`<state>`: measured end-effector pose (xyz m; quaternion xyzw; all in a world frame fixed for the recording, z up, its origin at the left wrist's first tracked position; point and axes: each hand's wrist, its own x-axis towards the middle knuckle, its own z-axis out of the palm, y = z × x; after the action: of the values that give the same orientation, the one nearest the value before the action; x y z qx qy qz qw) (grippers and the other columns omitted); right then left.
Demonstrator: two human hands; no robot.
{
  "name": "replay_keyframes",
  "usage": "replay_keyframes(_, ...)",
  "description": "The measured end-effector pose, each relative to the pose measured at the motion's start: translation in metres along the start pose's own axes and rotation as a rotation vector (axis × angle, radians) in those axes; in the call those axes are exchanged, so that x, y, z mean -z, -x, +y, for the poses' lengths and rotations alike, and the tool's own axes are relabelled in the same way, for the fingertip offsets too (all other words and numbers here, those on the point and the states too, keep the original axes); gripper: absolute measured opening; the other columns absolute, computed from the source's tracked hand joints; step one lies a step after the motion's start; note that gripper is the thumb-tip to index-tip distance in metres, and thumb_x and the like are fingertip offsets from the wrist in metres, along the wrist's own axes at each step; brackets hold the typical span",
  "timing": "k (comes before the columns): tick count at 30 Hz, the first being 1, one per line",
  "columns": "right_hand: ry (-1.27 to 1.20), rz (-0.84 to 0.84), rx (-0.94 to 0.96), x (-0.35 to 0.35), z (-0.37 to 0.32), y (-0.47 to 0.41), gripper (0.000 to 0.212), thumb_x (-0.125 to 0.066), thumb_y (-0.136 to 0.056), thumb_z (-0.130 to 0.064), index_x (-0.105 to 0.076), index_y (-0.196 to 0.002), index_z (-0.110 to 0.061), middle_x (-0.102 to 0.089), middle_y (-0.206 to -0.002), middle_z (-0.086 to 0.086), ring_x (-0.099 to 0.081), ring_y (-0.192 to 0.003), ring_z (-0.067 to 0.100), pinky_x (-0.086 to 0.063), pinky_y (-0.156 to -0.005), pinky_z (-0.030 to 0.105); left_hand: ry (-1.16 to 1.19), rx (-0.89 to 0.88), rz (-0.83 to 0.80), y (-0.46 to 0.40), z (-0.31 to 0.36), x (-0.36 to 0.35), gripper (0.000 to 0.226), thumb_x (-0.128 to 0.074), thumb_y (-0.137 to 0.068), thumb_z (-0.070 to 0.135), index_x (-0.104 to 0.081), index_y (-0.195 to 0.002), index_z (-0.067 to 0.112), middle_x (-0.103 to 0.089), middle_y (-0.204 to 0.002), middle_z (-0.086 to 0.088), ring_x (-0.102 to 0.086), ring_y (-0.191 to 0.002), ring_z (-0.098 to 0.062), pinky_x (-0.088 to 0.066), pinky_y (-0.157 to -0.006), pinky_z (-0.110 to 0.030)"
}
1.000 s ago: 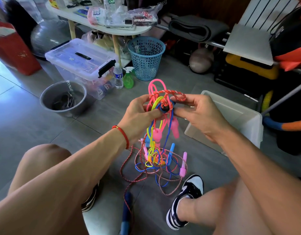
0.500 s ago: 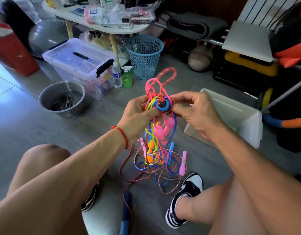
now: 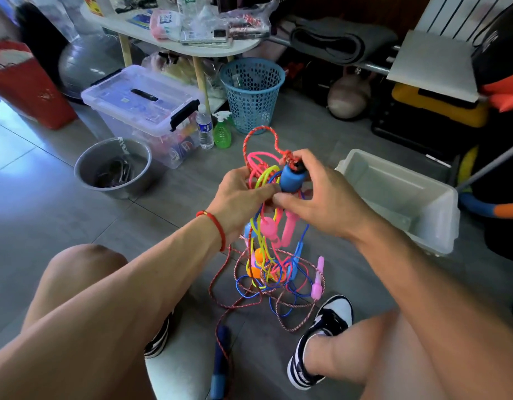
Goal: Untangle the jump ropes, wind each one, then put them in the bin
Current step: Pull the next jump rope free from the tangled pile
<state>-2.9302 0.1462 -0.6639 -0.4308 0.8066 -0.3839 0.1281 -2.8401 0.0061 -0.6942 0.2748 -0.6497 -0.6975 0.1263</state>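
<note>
You hold a tangled bundle of jump ropes in front of you, above the grey tiled floor between your knees. The tangle mixes pink, yellow and blue cords with a red-and-white braided rope, whose loop arches up above your hands. Several pink handles, a blue one and an orange one hang inside the knot. The lower coils trail on the floor beside your black-and-white shoe, and one dark blue handle lies on the floor nearer to you.

Your right hand curls around a blue handle at the top of the bundle, fingers over its far side and thumb below it. Your left hand, with a red bracelet on the wrist, pinches the cords just beside that handle, thumb pointing toward your right hand.

The bin, a white plastic box, sits open on the floor to your right, near your right forearm.

Farther away, a grey metal bowl stands on the floor to your left. Beyond it are a clear lidded storage box, a water bottle, a green spray bottle and a blue mesh basket. A white table with clutter stands behind them.
</note>
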Motion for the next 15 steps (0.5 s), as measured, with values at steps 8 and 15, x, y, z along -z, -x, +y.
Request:
replay_keyframes(8,-0.305,0.232,0.013,0.013,0.003,-0.007,0.012,-0.066,-0.094,-0.020,-0.063,-0.105,-0.017,-0.068,-0.098,-0.003,-0.065,-0.091,0.017,-0.054,-0.090,0.046,-0.318,0.036,-0.019,-0.010,0.000,0.009,0.014,-0.076,-0.082,0.004,-0.067,-0.092,0.003,-0.066,-0.060,-0.007,-0.057,-0.050,-0.020,-0.050,-0.055,-0.031)
replay_keyframes(15,0.103,0.352,0.161,0.004,-0.009,-0.002,0.025,-0.077,-0.087,-0.030,-0.069,-0.108,-0.019,-0.070,-0.096,-0.010,-0.061,-0.088,0.003,-0.047,-0.081,0.017,-0.586,-0.102,0.037,-0.001,0.000,0.004,0.035,-0.085,-0.072,0.032,-0.066,-0.095,0.014,-0.070,-0.083,-0.006,-0.063,-0.072,-0.024,-0.054,-0.066,-0.036)
